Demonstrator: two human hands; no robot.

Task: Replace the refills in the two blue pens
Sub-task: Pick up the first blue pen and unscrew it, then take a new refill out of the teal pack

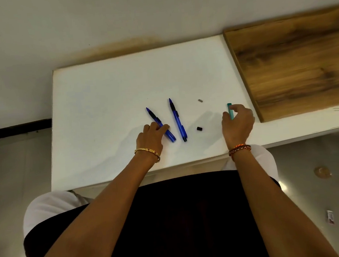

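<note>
Lying on the white surface point(101, 113) between my hands are the second blue pen point(177, 119), a small black piece point(199, 128) and a small grey piece point(200, 100), with a wooden board point(294, 66) at the far right. My left hand point(150, 138) forms a closed grip, fingers curled over the first blue pen point(160, 124), which lies flat and angled just beside the second. My right hand point(238, 122) pinches a teal stick point(230, 110) in a closed grip near the board's edge.
</note>
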